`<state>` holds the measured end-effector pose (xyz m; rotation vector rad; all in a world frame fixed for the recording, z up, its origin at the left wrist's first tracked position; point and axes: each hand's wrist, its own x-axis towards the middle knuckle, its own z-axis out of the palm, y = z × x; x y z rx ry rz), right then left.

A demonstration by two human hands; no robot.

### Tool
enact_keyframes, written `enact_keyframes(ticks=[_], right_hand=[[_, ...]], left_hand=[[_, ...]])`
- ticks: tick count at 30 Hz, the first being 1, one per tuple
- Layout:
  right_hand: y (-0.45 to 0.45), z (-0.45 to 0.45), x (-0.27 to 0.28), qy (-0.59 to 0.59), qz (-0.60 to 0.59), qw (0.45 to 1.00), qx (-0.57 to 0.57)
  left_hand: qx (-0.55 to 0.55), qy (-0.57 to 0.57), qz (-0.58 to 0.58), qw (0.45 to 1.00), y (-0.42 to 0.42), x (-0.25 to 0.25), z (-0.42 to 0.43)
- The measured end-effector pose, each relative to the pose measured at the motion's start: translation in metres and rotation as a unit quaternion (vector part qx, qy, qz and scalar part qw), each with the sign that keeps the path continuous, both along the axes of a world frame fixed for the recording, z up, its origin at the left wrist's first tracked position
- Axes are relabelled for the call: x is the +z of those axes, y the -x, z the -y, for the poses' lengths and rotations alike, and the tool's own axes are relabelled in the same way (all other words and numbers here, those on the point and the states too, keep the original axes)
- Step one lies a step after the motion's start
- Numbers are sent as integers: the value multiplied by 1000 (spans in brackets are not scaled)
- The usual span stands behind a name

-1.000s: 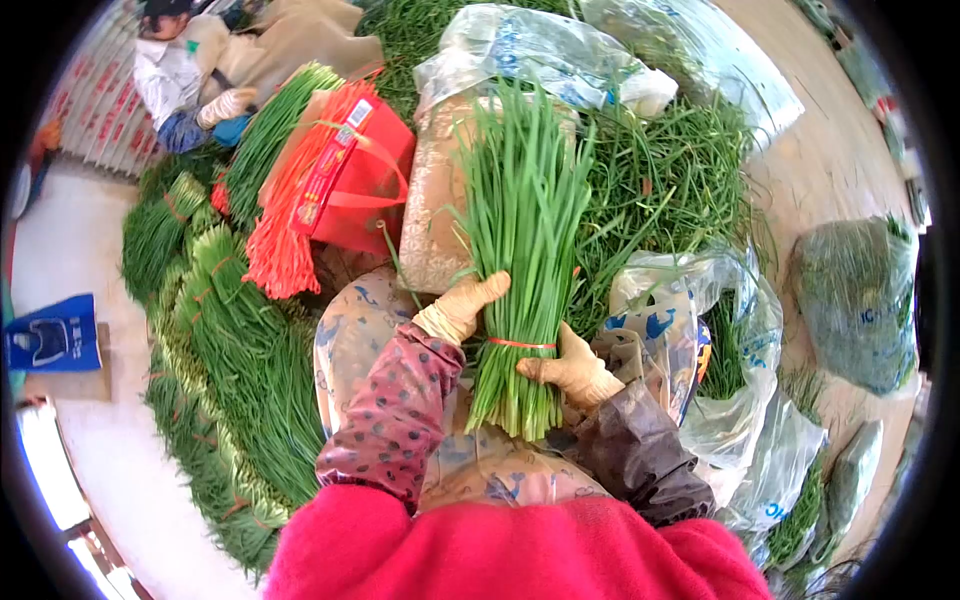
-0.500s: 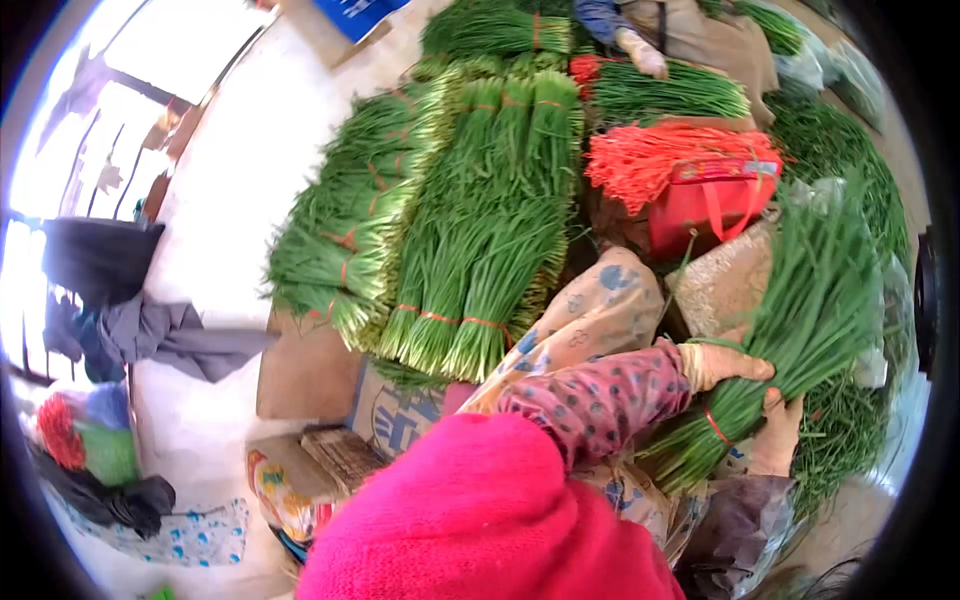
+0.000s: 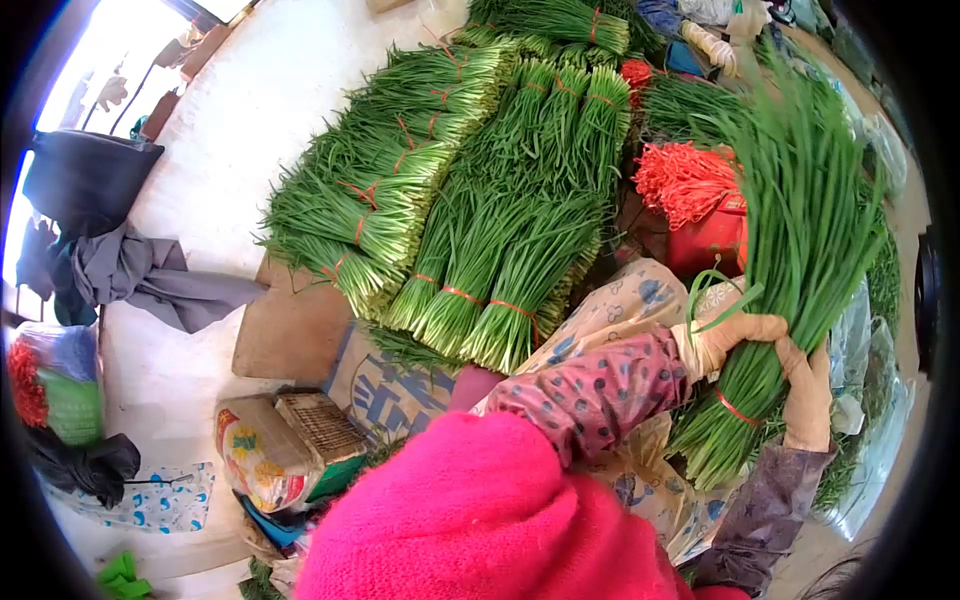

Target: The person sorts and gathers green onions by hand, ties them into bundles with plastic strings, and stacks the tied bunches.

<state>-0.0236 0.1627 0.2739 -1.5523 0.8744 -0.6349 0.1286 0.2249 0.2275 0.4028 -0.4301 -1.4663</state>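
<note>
Green bundle (image 3: 805, 215) of long leaves, clamped between left hand (image 3: 738, 338) and right hand (image 3: 804, 392); red band (image 3: 738, 408) just below left hand; tied bunches (image 3: 520, 240) left of it.

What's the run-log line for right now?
left hand: gripping green bundle | right hand: gripping same bundle | red band: around bundle

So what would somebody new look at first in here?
Probably the fuzzy bright pink garment filling the bottom middle. Next, the long green leafy bundle with its thin red band, gripped by the tan-gloved left hand and right hand at the picture's right. Then the rows of green banded bundles with pale ends, in the upper middle.
</note>
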Motion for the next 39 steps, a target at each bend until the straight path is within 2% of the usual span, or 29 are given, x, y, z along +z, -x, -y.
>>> enact_keyframes(ticks=[1, 2, 5, 9, 10, 13, 14, 15, 17, 19, 21, 22, 23, 25, 26, 27, 29, 31, 32, 33, 35, 37, 39], right_hand=[[-13, -2, 6, 8, -2, 1000, -1], [-24, -4, 12, 10, 5, 1000, -9], [-45, -2, 25, 42, 3, 999, 1], [-79, -16, 49, -51, 71, 996, -1], [-85, -19, 54, -42, 83, 996, 5], [-108, -20, 72, 23, 55, 998, 10], [-116, -17, 77, 57, 46, 996, 44], [-125, -13, 81, 91, 36, 992, 78], [-142, -6, 85, 85, 64, 988, 112], [-148, 1, 84, 69, 83, 984, 142], [-142, 9, 71, 111, 70, 981, 142], [-138, 14, 61, 121, 67, 980, 146], [-133, 18, 51, 130, 64, 978, 150], [-129, 18, 30, 27, 13, 994, 105], [-125, 11, 25, 14, -43, 993, 109], [-122, 3, 19, 10, -44, 993, 108], [-119, -9, 5, -59, -114, 985, 118], [-113, -13, -26, -88, -112, 979, 145], [-109, -15, -36, -112, -108, 973, 172], [-108, -18, -39, -119, -110, 973, 167], [-110, -20, -43, -28, -222, 949, 224], [-107, -17, -51, -9, -226, 945, 235], [-111, -18, -52, 12, -172, 958, 230]], left_hand=[[16, -27, -28, 999, -6, 7, -2], [62, -3, -29, 998, -7, -8, 8], [62, -37, -18, 997, -32, 19, 5], [66, 19, 23, 997, -63, 46, 2], [79, 5, 78, 994, -72, 49, 3], [97, -18, 110, 989, -95, 74, -1], [104, 25, 50, 993, -101, 83, -9], [139, 20, 22, 990, -105, 92, -15], [158, -7, 6, 987, -124, 96, -23], [215, -13, 54, 975, -146, 102, -46], [388, -23, 149, 909, -173, 96, -72], [420, -3, 156, 894, -192, 93, -85], [452, 17, 163, 877, -209, 88, -101], [522, 40, 145, 839, -240, 75, -139], [533, 50, 142, 833, -252, 62, -159], [544, 60, 138, 826, -258, 46, -178], [593, -76, 147, 788, -253, 11, -210], [608, -187, 183, 750, -251, -61, -244], [604, -210, 80, 765, -258, -122, -266], [592, -233, -23, 771, -261, -163, -282], [593, -251, -27, 764, -254, -166, -282], [593, -275, -34, 756, -251, -166, -281], [568, -336, -58, 749, -267, -155, -279]])
